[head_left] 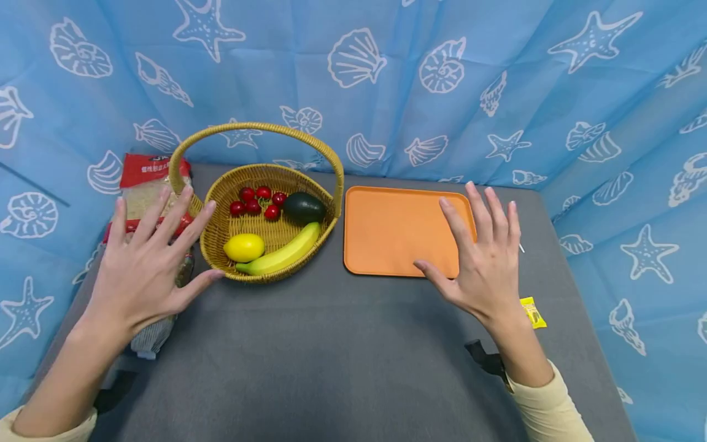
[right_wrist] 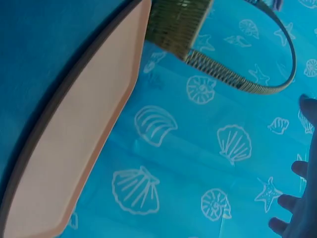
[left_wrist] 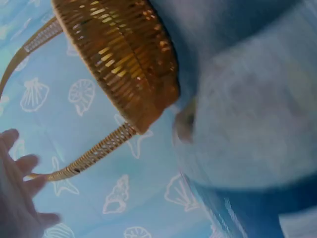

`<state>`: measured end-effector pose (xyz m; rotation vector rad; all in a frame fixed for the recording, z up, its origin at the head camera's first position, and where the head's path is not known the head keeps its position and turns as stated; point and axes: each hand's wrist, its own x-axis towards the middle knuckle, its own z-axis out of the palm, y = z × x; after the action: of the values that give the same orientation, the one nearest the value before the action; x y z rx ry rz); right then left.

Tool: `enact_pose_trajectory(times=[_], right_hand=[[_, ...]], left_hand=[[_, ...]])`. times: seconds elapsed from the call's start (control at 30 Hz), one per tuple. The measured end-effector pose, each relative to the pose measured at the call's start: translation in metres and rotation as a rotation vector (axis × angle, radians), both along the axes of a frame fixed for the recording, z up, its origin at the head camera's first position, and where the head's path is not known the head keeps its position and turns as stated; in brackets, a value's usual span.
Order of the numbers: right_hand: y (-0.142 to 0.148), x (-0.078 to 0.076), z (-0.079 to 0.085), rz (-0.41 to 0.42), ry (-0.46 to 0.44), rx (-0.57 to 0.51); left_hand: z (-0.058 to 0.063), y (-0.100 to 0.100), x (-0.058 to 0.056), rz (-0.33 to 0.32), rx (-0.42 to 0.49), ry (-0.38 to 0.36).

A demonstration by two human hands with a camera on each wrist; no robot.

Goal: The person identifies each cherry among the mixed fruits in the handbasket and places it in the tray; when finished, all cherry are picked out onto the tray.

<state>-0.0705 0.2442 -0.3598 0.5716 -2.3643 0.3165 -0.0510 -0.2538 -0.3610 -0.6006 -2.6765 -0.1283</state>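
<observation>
Fingers spread, my left hand [head_left: 145,270] is held up above the table's left side, nearest the wicker basket [head_left: 207,242] and holding nothing. Inside the basket are a lemon [head_left: 244,248], a banana [head_left: 284,253], a dark green avocado [head_left: 304,208] and several red cherries [head_left: 253,206]. On the right, my right hand [head_left: 488,270] is raised with straight fingers, overlapping the right edge of the orange tray [head_left: 397,230] in the head view. The left wrist view has the basket [left_wrist: 119,54] from its side; the right wrist view catches the tray [right_wrist: 84,124] edge-on.
A red and clear food bag [head_left: 146,196] stands behind my left hand, with another package [head_left: 153,336] lower down, partly hidden. A small yellow packet [head_left: 533,312] lies beside my right wrist. A blue shell-patterned curtain [head_left: 386,116] borders the grey table [head_left: 309,356].
</observation>
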Motion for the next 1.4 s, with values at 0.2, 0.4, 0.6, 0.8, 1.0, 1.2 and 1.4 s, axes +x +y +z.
enact_pose_trajectory(times=[0.2,0.4,0.6,0.8,1.0,1.2,1.4], right_hand=[[-0.019,-0.003,-0.004,0.137,-0.037,-0.068],[-0.043,-0.008,-0.008,0.307,-0.129,-0.197],[-0.073,-0.014,-0.005,0.482,-0.361,-0.352],[-0.108,-0.026,-0.005,0.598,-0.596,-0.490],[-0.145,-0.045,-0.007,0.685,-0.792,-0.551],[-0.179,-0.071,-0.006,0.765,-0.964,-0.592],[-0.209,-0.098,-0.004,0.734,-1.103,-0.591]], left_hand=[[-0.007,0.007,0.006,0.058,0.182,-0.170],[-0.021,0.014,0.010,0.163,0.309,-0.371],[-0.036,0.018,0.010,0.215,0.428,-0.463],[-0.044,0.023,0.009,0.289,0.553,-0.476],[-0.051,0.025,0.010,0.336,0.648,-0.479],[-0.055,0.025,0.010,0.343,0.752,-0.475],[-0.055,0.023,0.009,0.364,0.815,-0.532]])
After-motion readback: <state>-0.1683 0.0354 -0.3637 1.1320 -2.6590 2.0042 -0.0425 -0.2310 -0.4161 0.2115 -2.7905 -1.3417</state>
